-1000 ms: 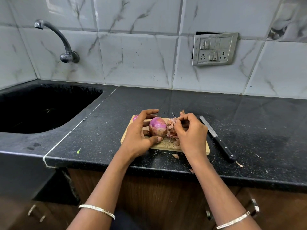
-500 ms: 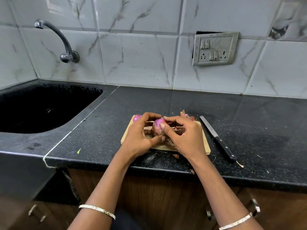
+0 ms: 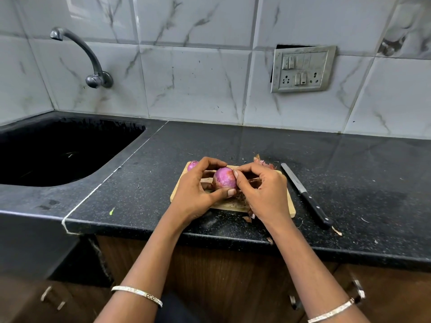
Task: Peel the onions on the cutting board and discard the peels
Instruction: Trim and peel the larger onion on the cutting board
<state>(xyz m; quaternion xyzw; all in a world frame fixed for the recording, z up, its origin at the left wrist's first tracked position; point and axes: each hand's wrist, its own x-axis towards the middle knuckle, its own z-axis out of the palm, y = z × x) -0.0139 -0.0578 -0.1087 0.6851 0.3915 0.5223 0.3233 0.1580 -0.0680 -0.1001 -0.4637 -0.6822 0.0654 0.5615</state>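
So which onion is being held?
The centre onion, gripped by the left hand over the cutting board; the other onion sits at its far-left corner.

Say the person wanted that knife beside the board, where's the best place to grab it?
By the black handle, I'd judge, coming from above with the right hand, now busy on the onion. The knife lies flat on the counter right of the cutting board, handle toward the front edge, blade pointing away to the wall, so the handle is the near, safe end.
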